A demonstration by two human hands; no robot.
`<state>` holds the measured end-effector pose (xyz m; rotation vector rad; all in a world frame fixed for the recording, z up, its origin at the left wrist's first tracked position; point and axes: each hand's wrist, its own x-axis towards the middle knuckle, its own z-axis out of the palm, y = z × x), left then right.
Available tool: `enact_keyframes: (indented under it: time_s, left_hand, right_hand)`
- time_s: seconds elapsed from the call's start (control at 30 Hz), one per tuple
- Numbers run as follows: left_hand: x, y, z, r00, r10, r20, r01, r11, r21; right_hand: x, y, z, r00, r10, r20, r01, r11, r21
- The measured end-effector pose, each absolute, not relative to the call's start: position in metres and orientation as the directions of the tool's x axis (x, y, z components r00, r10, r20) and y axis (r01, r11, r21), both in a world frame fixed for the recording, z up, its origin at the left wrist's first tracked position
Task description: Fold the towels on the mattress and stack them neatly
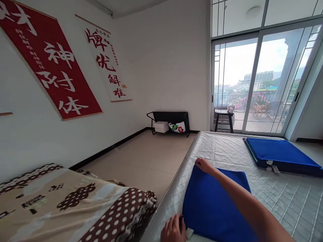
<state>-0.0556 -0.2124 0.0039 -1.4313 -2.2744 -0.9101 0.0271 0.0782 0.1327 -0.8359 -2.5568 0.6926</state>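
A flat, roughly square blue fabric piece (214, 205) lies on the silver quilted mattress (222, 148). My right hand (204, 164) reaches across it from the lower right, fingers closed on its far left corner. At the near left corner, beside a small white tag (189, 233), my left hand (174, 229) has its fingers curled around the edge. My right forearm covers part of the fabric, and its near side runs out of view. Farther right on the mattress sits a stack of folded blue fabric pieces (280, 151) with white tags on its near edge.
On the left is a bed with a brown and beige patterned cover (75, 201); a strip of tiled floor (136, 154) separates it from the mattress. By the back wall stands a black rack (171, 116) with white boxes (161, 126). Behind the mattress are sliding glass doors (234, 74).
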Motion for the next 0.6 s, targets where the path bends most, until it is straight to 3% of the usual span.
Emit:
enact_keyframes:
  time_s: [0.27,0.37,0.6]
  left_hand:
    - [-0.051,-0.215,0.049,-0.660,0.700,0.274,0.597,0.266,0.757]
    - [-0.048,-0.221,0.080,-0.659,0.709,0.251,0.537,0.209,0.817]
    - [-0.031,-0.221,0.174,-0.645,0.673,0.363,0.516,0.034,0.856]
  right_hand:
    - [0.112,0.066,0.193,-0.737,0.535,0.413,0.155,0.728,-0.668]
    - [0.145,0.063,0.213,-0.660,0.559,0.503,0.064,0.708,-0.703]
    - [0.213,0.060,0.260,-0.502,0.628,0.595,-0.004,0.686,-0.727]
